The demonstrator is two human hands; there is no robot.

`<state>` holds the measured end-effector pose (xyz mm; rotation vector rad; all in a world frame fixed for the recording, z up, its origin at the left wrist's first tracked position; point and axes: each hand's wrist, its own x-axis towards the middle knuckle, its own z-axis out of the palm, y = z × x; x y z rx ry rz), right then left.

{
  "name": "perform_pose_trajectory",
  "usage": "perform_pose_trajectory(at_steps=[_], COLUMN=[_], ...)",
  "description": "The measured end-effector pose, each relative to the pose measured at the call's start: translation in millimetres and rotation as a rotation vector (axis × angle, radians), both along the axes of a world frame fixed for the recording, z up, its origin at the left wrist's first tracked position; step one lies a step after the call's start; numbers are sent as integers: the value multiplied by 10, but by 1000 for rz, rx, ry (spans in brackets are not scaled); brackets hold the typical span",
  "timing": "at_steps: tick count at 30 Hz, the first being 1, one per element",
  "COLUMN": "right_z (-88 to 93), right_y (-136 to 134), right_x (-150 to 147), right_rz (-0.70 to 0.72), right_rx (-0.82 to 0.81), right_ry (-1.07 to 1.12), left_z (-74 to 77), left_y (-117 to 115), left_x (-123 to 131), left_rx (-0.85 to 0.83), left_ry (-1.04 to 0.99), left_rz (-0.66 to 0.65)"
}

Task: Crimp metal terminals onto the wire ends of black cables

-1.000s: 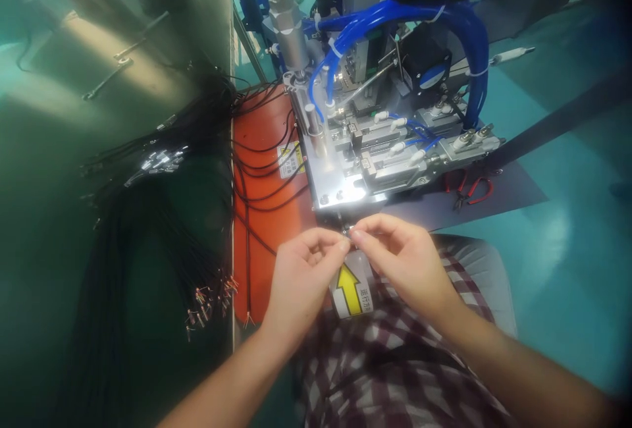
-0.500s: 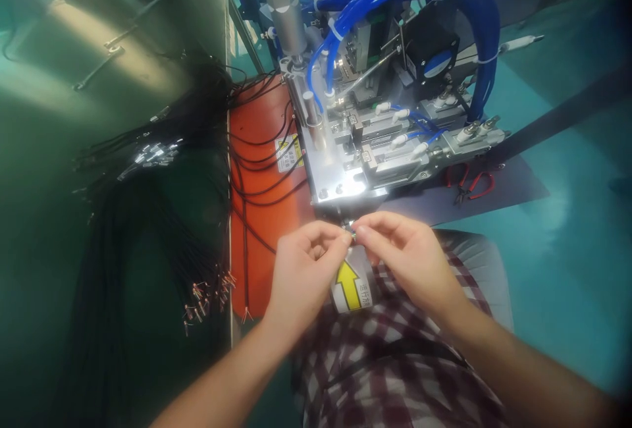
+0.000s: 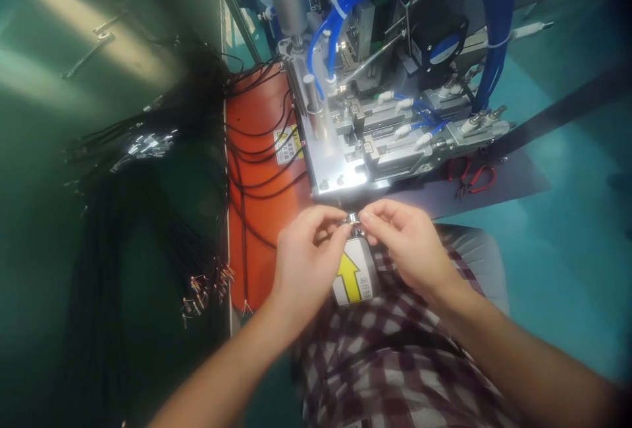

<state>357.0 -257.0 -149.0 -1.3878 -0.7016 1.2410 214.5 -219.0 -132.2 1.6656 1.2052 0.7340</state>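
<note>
The garment worn is checked maroon and white.

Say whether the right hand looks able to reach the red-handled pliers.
Probably yes: nothing visible stands between the right hand and the red-handled pliers on the gray surface, though that hand is pinching a small part.

To your right you have a smooth, glossy teal floor with a soft, pale sheen on it. A dark, straight diagonal band crosses above it, too blurred for you to tell beam from shadow. On your left spreads a broad, dark green work surface, its narrow pale edge running alongside a flat orange-red tabletop. Warm tan light streaks the green surface's far end, and your view darkens at the far right.
</note>
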Motion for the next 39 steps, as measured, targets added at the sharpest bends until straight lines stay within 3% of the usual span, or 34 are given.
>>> perform_pose_trajectory(at_steps=[6,9,20,39], right_z=[-135,-155,-203,-233], right_y=[56,68,91,67], right_x=[33,36,19,-17], right_rz=[-5,-12,-35,-41], right_rx=[-51,-73,-135,-120], right_ry=[33,62,151,97], left_z=[-107,-129,-215,-231], left_y=[68,95,128,121], left_x=[-63,-80,-137,-153], left_rx=[340,431,491,536], left_ry=[123,147,200,289], left_rz=[-136,-184,-297,-281])
